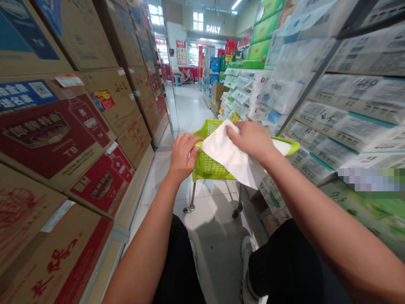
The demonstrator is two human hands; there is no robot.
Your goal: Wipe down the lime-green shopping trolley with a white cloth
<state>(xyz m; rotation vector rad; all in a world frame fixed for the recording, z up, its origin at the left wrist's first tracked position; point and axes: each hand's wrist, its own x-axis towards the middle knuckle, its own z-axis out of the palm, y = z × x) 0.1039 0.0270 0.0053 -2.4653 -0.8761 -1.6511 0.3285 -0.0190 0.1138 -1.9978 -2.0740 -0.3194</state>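
Observation:
A lime-green shopping cart (211, 164) stands right in front of me, its basket wall full of small holes. The near left corner of its rim is gripped by my left hand (184, 154), fingers over the top and thumb on my side. My right hand (250, 137) clasps a white cloth (224, 148) over the cart's near rim, with the thumb lying on top of the cloth. One corner of the cloth hangs down below the rim. The fingertips of my right hand are hidden behind the hand.
Stacked cartons (47, 126) line the left side on a low shelf. To the right, shelves hold packs of tissue (335, 122). A tiled aisle (190, 99) leads past blue boxes (214, 65) toward the back. Two wheels, including the right caster (237, 210), stand near my feet.

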